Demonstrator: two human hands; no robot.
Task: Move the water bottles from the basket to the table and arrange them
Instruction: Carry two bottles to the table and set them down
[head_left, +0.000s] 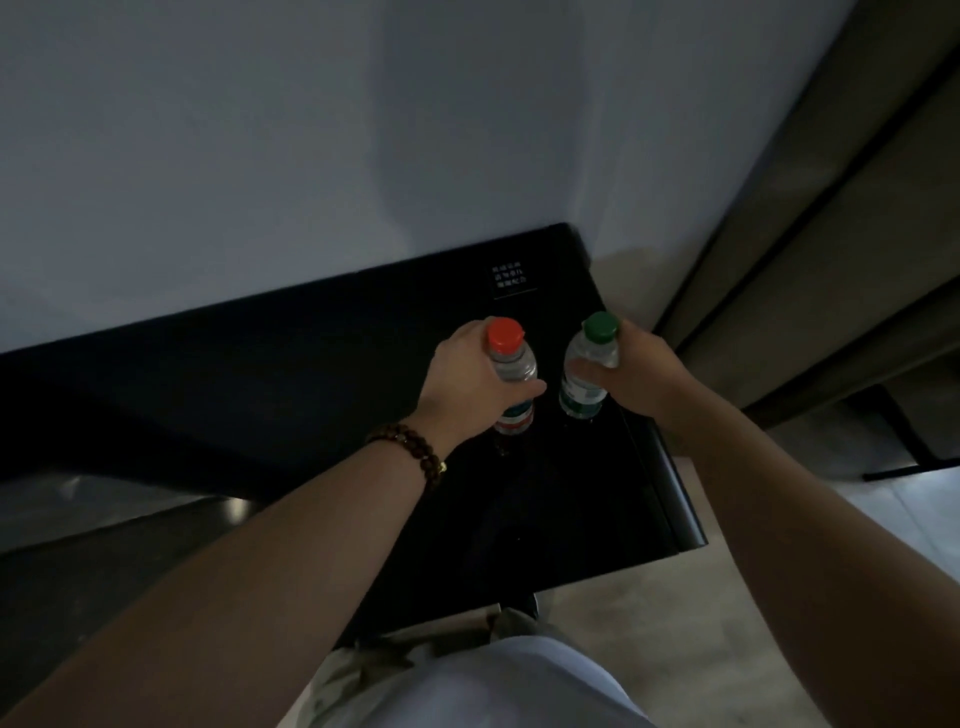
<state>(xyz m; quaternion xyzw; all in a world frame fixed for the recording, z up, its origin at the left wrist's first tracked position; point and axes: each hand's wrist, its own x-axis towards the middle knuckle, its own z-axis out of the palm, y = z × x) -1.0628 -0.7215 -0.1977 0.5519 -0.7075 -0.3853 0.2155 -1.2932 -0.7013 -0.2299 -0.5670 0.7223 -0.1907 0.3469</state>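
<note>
Two clear water bottles stand upright and side by side on the black table (545, 519). The red-capped bottle (511, 364) is on the left, and my left hand (475, 379) is wrapped around its upper body. A small gap separates it from the green-capped bottle (589, 358) on the right, which my right hand (636, 371) grips from the right side. Both bottle bases look to be touching the tabletop near its far right part. No basket is in view.
The table's right edge (670, 478) runs close to the green-capped bottle. A small white-text label (513, 280) sits on the black ledge behind the bottles. A pale wall rises behind, dark wall panels (831, 249) stand at the right, and beige floor lies below.
</note>
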